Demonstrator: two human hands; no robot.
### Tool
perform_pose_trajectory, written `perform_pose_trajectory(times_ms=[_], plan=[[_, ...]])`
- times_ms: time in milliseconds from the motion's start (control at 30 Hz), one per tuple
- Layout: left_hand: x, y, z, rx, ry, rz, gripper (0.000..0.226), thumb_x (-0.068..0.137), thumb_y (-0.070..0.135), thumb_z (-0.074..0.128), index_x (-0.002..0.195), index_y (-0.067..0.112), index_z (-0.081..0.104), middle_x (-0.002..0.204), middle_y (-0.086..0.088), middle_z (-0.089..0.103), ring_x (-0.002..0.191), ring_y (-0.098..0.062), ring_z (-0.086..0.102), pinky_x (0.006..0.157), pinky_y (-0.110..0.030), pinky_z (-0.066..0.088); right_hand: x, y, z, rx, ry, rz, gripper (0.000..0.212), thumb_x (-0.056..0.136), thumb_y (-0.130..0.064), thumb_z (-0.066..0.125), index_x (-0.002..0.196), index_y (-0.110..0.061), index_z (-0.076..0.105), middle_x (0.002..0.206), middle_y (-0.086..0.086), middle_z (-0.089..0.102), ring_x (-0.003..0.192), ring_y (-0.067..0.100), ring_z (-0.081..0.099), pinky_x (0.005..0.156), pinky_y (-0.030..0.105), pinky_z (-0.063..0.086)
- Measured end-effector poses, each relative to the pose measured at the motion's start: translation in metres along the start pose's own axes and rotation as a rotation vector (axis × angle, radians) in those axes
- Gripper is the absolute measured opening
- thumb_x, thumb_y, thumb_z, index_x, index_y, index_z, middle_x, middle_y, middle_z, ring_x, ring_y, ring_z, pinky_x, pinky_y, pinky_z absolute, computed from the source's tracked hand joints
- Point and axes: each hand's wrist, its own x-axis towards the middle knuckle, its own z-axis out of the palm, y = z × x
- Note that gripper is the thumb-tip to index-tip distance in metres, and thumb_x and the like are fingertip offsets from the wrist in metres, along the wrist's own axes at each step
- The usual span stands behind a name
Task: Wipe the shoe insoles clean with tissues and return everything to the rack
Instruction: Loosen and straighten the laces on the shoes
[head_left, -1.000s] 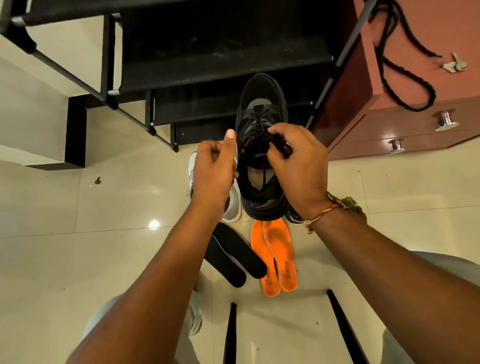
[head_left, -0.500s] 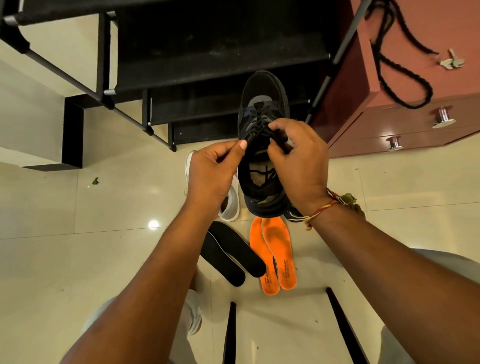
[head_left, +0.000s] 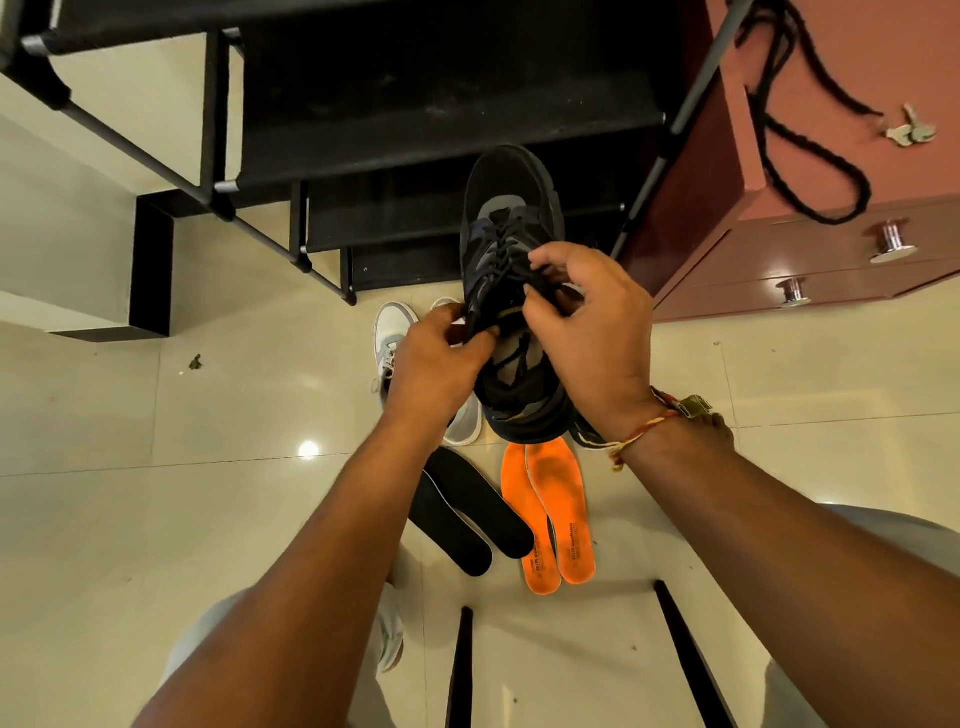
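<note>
1. Seemingly early on: a black and grey lace-up sports shoe is held above the floor, toe toward the rack, while the left hand and right hand both pinch at its laces and tongue, fingers closed on the shoe at its opening.
2. Below it, near the person, a pair of orange foam insoles lies overlapping on the cream tiled floor, with a pair of black insoles just to their left.
3. A white and grey sneaker lies on the floor to the left of the held shoe, partly hidden by the left hand.
4. Beyond, the black metal-and-fabric shoe rack shows no shoes on the shelves in view.
5. No tissue is visible, so I judge the wiping, refitting and returning are all left.
</note>
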Motion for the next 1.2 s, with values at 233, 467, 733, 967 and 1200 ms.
perform_pose_trajectory(times_ms=[233,467,733,967,1200], plan=[[0.003,-0.003,-0.009,0.348,0.281,0.146,0.035,0.098,0.023,0.056,0.132,0.031,0.062,0.102,0.003,0.071,0.087,-0.017,0.066,0.079,-0.034,0.059,0.007,0.001,-0.001,0.025,-0.221,0.23,0.025,0.099,-0.03,0.054,0.115,-0.025,0.072,0.083,-0.017,0.066,0.078,0.0,0.063,0.072,0.017,0.052],[0.005,-0.002,-0.017,0.4,0.394,0.156,0.043,0.1,0.021,0.053,0.142,0.03,0.054,0.093,0.003,0.068,0.075,-0.015,0.064,0.068,-0.028,0.056,0.014,0.012,-0.009,-0.241,-0.55,0.338,0.012,0.089,-0.032,0.069,0.09,-0.022,0.075,0.075,-0.011,0.066,0.079,0.011,0.063,0.068,0.023,0.047],[0.011,-0.006,-0.037,0.407,0.505,0.122,0.042,0.1,0.02,0.05,0.14,0.028,0.057,0.096,0.0,0.069,0.076,-0.016,0.062,0.069,-0.03,0.054,0.022,0.014,-0.014,0.231,-0.569,0.828,0.014,0.1,-0.017,0.058,0.096,-0.006,0.065,0.098,0.018,0.073,0.087,0.024,0.074,0.079,0.035,0.062],[0.01,-0.011,-0.029,0.53,0.434,0.118,0.046,0.099,0.021,0.051,0.144,0.032,0.051,0.097,-0.004,0.071,0.075,-0.019,0.061,0.069,-0.035,0.056,0.033,-0.011,-0.027,1.053,-0.495,0.993,0.012,0.099,-0.008,0.054,0.104,-0.002,0.064,0.096,0.013,0.075,0.089,0.017,0.074,0.069,0.02,0.06],[0.004,-0.012,-0.008,0.61,0.331,0.141,0.042,0.1,0.025,0.051,0.142,0.032,0.051,0.102,-0.002,0.07,0.079,-0.017,0.059,0.066,-0.03,0.051,0.025,-0.018,-0.022,1.261,-0.537,1.023,0.014,0.094,0.003,0.057,0.105,-0.003,0.063,0.097,0.011,0.074,0.093,0.019,0.074,0.071,0.02,0.06]])
